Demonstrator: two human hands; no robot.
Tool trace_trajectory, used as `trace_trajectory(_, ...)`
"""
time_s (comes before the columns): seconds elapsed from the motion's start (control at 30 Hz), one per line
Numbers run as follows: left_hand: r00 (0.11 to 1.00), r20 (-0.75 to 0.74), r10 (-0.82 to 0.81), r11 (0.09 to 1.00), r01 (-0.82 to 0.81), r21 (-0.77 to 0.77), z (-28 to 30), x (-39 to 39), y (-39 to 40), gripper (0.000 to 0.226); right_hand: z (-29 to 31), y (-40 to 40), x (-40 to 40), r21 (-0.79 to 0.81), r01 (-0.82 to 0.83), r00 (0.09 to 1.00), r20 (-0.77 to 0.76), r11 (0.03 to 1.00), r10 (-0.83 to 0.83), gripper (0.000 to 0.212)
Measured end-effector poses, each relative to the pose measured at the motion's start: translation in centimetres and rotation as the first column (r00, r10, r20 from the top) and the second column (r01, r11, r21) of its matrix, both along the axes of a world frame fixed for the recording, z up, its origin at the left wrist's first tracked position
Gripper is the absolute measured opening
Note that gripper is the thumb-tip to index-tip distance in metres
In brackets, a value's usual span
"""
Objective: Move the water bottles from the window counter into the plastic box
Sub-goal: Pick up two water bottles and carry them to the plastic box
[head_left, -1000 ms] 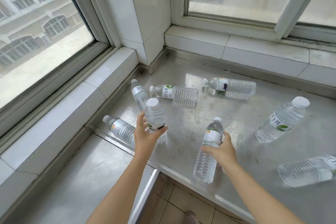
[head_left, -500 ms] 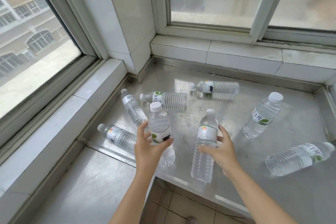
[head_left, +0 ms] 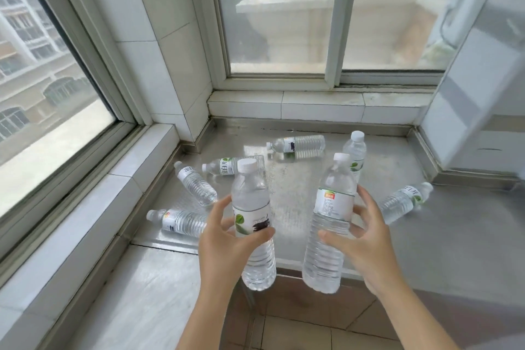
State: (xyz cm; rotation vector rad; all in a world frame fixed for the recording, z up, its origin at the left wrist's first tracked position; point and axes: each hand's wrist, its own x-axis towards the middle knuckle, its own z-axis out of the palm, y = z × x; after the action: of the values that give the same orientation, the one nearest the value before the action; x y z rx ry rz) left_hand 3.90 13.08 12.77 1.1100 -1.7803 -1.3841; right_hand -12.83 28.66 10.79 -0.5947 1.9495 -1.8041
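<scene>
1. Fingers (head_left: 366, 216) of the right hand (head_left: 366, 239) curl round the label band of the taller bottle (head_left: 331, 224), and those of the left hand (head_left: 224, 241) wrap the leaf-labelled bottle (head_left: 252, 224) with the thumb laid across its label; both bottles stand upright in the air, their bases hanging over the front edge of the steel surface (head_left: 454, 230).

2. Across that surface, set in a tiled window corner, lie the bottles not yet moved; the plastic box is not in view.

3. Counted: eight bottles in all, two held and six on the surface. Five of the six lie on their sides: one by the left sill (head_left: 177, 220), one angled above it (head_left: 194, 183), one partly behind the left-hand bottle (head_left: 220, 166), one near the back wall (head_left: 297, 143) and one at the right (head_left: 403, 200). One bottle (head_left: 355, 150) stands upright behind the taller bottle.

4. Handling, as a judgement: all look full and capped, so each should be moderately heavy for its size; the thin ribbed walls will likely give under a hard squeeze, and the clear plastic may be slick. The label band or the ribs just under it look the surest hold, as both hands show.
</scene>
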Motion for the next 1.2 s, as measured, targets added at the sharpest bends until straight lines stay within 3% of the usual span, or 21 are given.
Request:
trace_trajectory(0.27,0.980,-0.038,-0.195,0.981,0.194,-0.029,2.5,3.6,6.3,0.089,3.2,9.2,7.0,-0.068,0.155,0.983,-0.085,0.986,-0.160,0.104)
trace_trajectory(0.47,0.925,-0.023,-0.379,0.925,0.377,-0.051,4.3,3.9,12.1,0.085,4.5,17.8,12.2,-0.036,0.317,0.937,-0.139,0.948,-0.319,0.105)
trace_trajectory(0.67,0.827,0.000,-0.563,0.825,0.562,-0.064,5.0,3.2,20.1,0.078,5.0,26.8,17.0,-0.066,0.510,0.845,-0.144,0.857,-0.514,0.101)
trace_trajectory(0.83,0.692,-0.021,-0.722,0.692,0.719,-0.065,5.2,4.1,28.4,0.076,5.2,35.3,21.3,-0.040,0.643,0.755,-0.138,0.765,-0.642,0.102)
trace_trajectory(1.1,0.540,-0.050,-0.840,0.541,0.840,-0.035,4.4,9.2,43.7,0.070,5.1,50.2,30.7,-0.024,0.772,0.626,-0.141,0.635,-0.767,0.103)
trace_trajectory(1.2,0.469,-0.014,-0.883,0.469,0.883,-0.017,3.9,11.6,49.0,0.079,4.9,54.9,34.9,-0.024,0.821,0.562,-0.133,0.570,-0.816,0.104)
